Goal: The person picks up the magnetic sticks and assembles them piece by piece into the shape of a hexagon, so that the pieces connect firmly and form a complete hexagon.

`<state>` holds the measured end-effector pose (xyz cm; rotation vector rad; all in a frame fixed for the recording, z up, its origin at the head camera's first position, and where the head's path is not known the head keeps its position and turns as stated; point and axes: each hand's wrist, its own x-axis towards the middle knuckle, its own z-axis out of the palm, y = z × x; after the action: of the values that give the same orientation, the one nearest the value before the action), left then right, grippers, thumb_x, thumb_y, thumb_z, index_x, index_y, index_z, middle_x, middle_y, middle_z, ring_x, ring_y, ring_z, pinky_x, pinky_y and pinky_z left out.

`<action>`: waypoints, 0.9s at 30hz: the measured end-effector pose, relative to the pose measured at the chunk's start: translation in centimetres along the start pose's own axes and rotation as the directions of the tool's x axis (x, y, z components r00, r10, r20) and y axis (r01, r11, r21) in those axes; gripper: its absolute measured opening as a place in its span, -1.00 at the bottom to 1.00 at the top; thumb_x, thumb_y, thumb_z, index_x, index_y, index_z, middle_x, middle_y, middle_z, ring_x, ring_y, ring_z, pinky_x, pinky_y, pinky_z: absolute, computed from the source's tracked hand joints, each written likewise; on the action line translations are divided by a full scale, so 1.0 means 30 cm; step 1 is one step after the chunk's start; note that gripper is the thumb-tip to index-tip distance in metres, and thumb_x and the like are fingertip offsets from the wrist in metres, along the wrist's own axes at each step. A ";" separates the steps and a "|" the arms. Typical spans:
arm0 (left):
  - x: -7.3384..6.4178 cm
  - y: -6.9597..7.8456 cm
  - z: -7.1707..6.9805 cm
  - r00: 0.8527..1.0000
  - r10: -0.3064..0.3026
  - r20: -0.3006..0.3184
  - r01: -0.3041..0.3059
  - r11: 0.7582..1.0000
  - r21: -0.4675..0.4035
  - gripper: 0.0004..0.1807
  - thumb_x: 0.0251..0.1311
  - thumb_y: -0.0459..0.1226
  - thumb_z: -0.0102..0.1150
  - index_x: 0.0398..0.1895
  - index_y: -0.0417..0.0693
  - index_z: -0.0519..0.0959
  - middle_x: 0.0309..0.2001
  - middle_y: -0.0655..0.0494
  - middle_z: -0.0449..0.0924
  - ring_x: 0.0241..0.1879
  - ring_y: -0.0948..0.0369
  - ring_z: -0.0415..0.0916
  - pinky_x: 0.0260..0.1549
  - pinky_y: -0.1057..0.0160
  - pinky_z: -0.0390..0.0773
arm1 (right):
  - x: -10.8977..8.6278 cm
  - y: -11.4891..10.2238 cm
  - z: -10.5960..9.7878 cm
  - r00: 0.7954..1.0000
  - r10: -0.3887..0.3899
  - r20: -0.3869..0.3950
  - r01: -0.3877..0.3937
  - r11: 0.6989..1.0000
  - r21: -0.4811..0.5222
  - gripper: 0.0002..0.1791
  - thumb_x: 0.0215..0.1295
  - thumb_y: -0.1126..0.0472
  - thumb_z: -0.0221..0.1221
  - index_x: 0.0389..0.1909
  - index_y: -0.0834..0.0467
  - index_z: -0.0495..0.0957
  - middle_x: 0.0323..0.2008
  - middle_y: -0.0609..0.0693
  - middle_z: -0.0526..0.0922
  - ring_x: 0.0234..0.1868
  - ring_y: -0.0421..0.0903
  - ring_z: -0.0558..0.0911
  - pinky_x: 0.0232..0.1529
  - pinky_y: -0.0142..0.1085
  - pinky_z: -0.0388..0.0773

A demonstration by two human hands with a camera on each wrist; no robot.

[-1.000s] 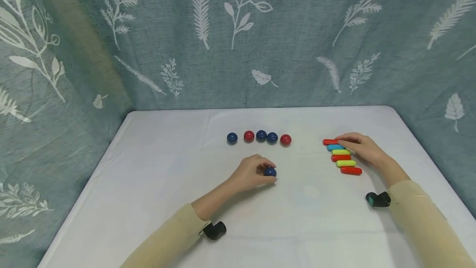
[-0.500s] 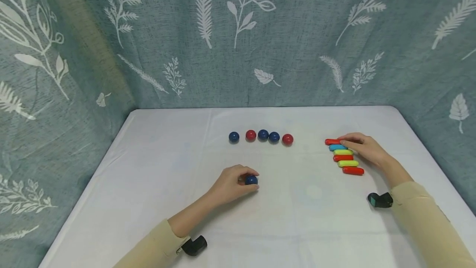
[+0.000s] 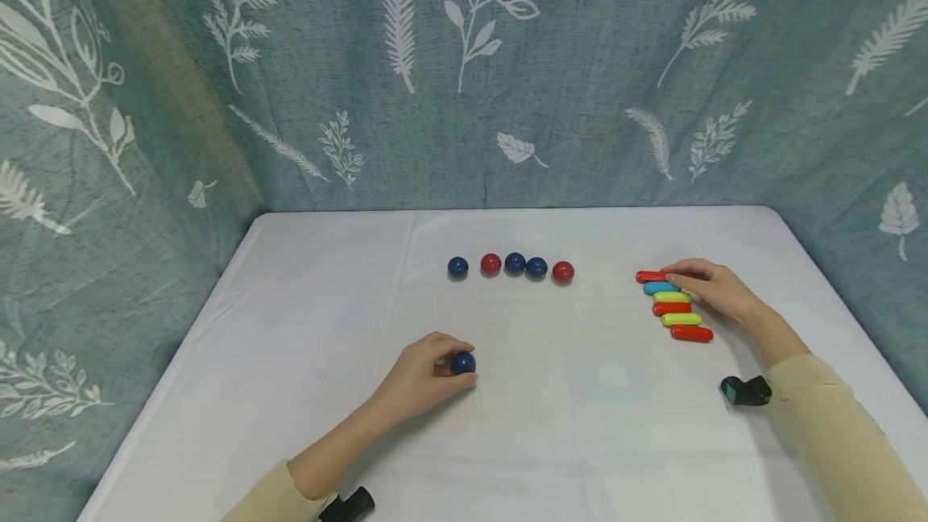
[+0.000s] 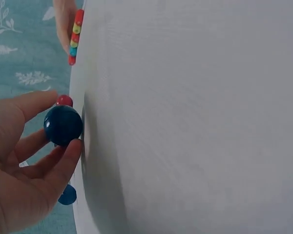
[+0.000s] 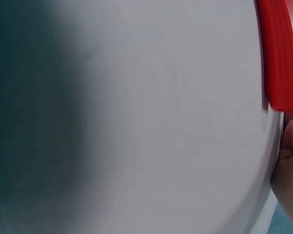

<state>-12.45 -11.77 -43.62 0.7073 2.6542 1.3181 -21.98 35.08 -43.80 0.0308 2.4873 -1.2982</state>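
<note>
My left hand [image 3: 424, 373] pinches a glossy dark blue ball [image 3: 463, 363] between thumb and fingertips, left of the table's middle. In the left wrist view that blue ball [image 4: 63, 125] sits between the fingertips; whether it touches the cloth I cannot tell. At the right, my right hand [image 3: 714, 288] pinches the right end of the farthest red rounded stick [image 3: 650, 276]. Below it lie a blue stick [image 3: 661, 288], a yellow-green stick [image 3: 671, 297] and more red and yellow-green ones, side by side. The right wrist view catches a near red stick [image 5: 282, 63] and part of the hand.
Toward the back of the white-covered table [image 3: 326, 304], several balls stand in a loose row: a blue ball [image 3: 457, 267] at the left end, a red ball [image 3: 562, 272] at the right. A patterned green-grey curtain [image 3: 435, 151] hangs behind and at the sides.
My left hand has drawn back toward the front left, carrying the blue ball with it. My right hand stays at the red stick; the whole view has shifted slightly.
</note>
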 end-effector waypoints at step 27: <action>-0.036 -0.012 -0.012 0.998 -0.054 0.026 0.057 0.989 -0.138 -0.60 0.17 -0.35 0.33 0.08 -0.31 0.57 -0.07 -0.01 0.60 -0.04 0.10 0.60 -0.06 0.38 0.53 | 0.052 -0.185 0.074 0.970 -0.226 0.094 0.245 0.896 -0.371 -0.69 0.33 0.14 0.24 -0.01 0.24 0.62 -0.15 0.08 0.62 -0.18 0.02 0.47 -0.19 -0.18 0.47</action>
<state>-11.72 -12.71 -43.80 0.6220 2.5153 1.4540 -23.77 29.85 -41.03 -0.4026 2.7190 -0.8582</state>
